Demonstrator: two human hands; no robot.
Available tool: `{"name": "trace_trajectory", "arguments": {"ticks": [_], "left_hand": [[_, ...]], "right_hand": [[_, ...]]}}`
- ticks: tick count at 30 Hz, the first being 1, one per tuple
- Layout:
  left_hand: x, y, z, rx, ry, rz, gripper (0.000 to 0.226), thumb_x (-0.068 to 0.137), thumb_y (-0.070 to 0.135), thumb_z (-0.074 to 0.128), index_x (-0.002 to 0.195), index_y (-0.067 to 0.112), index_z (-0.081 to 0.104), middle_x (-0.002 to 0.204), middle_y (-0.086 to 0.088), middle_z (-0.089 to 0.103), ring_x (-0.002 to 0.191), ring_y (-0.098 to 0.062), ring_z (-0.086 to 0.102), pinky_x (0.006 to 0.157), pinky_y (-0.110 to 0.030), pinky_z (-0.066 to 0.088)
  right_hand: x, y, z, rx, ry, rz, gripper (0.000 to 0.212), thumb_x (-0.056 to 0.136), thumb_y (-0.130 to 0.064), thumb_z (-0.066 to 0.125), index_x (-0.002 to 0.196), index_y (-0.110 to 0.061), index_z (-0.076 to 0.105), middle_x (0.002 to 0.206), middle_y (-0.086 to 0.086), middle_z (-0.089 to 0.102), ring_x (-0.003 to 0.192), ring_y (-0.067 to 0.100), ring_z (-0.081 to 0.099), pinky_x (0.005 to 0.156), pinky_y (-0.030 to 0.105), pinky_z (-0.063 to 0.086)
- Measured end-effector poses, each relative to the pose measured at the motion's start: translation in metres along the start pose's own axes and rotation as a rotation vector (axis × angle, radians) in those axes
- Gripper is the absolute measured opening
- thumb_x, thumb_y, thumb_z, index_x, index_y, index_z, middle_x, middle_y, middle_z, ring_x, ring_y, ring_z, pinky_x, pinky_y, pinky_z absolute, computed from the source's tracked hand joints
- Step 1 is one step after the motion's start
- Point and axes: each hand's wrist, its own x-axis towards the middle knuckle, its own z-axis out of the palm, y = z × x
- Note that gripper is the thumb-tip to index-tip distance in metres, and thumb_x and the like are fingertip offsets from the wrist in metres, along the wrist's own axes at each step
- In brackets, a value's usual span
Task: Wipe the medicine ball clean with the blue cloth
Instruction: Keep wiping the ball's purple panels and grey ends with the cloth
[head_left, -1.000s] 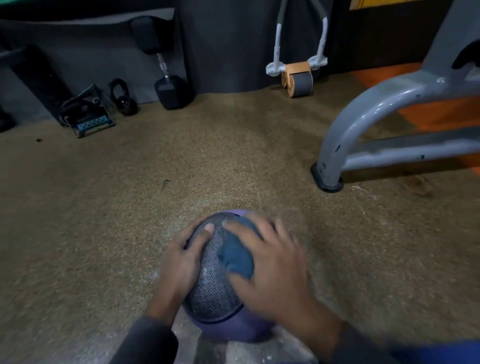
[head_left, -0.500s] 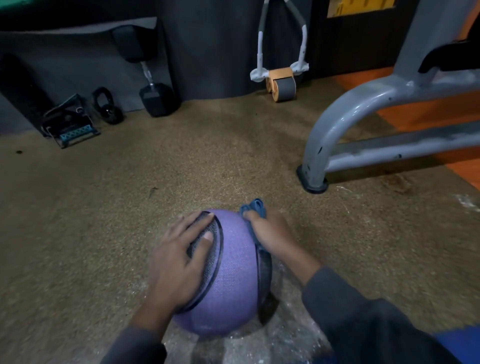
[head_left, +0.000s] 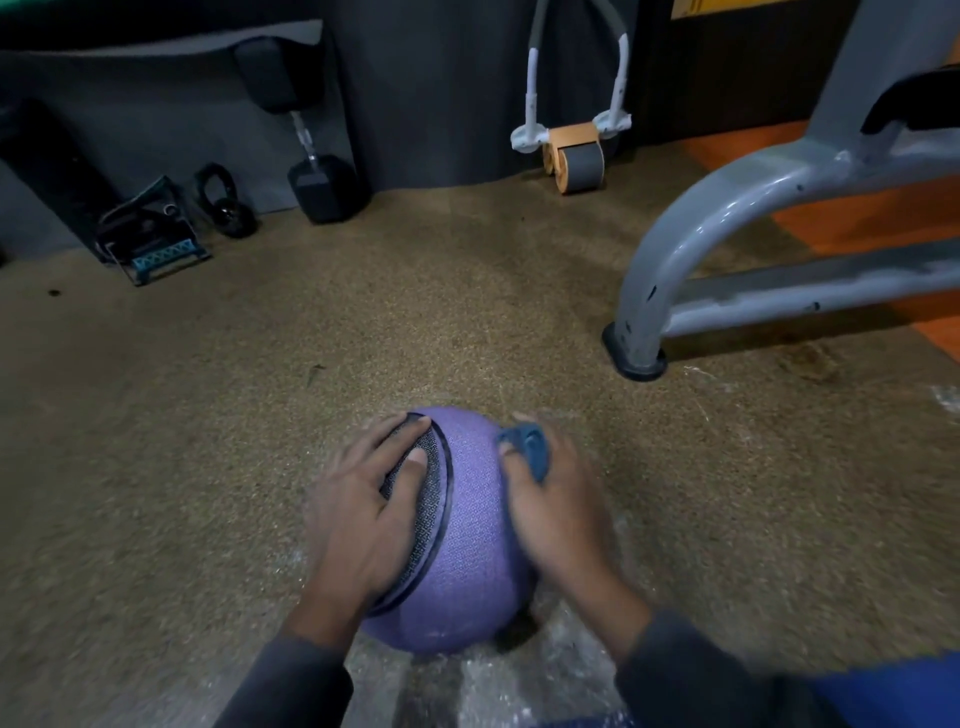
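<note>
A purple medicine ball (head_left: 470, 525) with a grey textured panel rests on the brown floor mat just in front of me. My left hand (head_left: 363, 512) lies flat on the grey panel on the ball's left side, fingers spread. Against the ball's right side my right hand (head_left: 558, 506) holds the bunched blue cloth (head_left: 530, 447), part of which pokes out between its fingers near the top. The far and lower parts of the ball are hidden.
A grey metal machine frame (head_left: 691, 244) stands on the floor at the right. Along the back wall sit a black dumbbell (head_left: 319, 182), a small kettlebell (head_left: 228, 205), a black and blue foot device (head_left: 150, 234) and an orange ab roller (head_left: 574, 156).
The ball has turned so its grey panel moved from the top to the left. My right hand with the cloth has moved from the ball's top to its right side.
</note>
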Motion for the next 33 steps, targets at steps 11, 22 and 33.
{"name": "trace_trajectory", "arguments": {"ticks": [11, 22, 33], "left_hand": [[-0.015, 0.008, 0.004, 0.027, 0.094, -0.081, 0.05, 0.09, 0.055, 0.035, 0.127, 0.039, 0.064, 0.137, 0.02, 0.056, 0.128, -0.012, 0.047, 0.11, -0.04, 0.035], [0.006, 0.01, -0.015, 0.441, -0.057, -0.048, 0.058, 0.083, 0.071, 0.031, 0.121, 0.04, 0.061, 0.113, 0.003, 0.049, 0.112, -0.024, 0.048, 0.108, -0.052, 0.029], [0.013, 0.007, -0.004, 0.083, -0.107, -0.132, 0.069, 0.075, 0.08, 0.034, 0.131, 0.046, 0.057, 0.142, 0.02, 0.051, 0.13, -0.01, 0.049, 0.107, -0.037, 0.039]], "right_hand": [[-0.055, 0.022, 0.006, 0.18, 0.252, -0.138, 0.045, 0.083, -0.048, 0.047, 0.127, -0.048, 0.051, 0.136, -0.006, 0.054, 0.123, 0.023, 0.052, 0.095, 0.024, 0.034], [-0.062, 0.03, 0.007, 0.15, 0.218, -0.215, 0.048, 0.082, -0.053, 0.05, 0.128, -0.045, 0.053, 0.138, -0.012, 0.054, 0.126, 0.014, 0.051, 0.101, 0.036, 0.041], [-0.093, 0.04, 0.027, 0.208, 0.291, -0.293, 0.045, 0.084, -0.037, 0.058, 0.129, -0.034, 0.056, 0.137, 0.002, 0.056, 0.128, 0.021, 0.052, 0.1, 0.029, 0.041]]}}
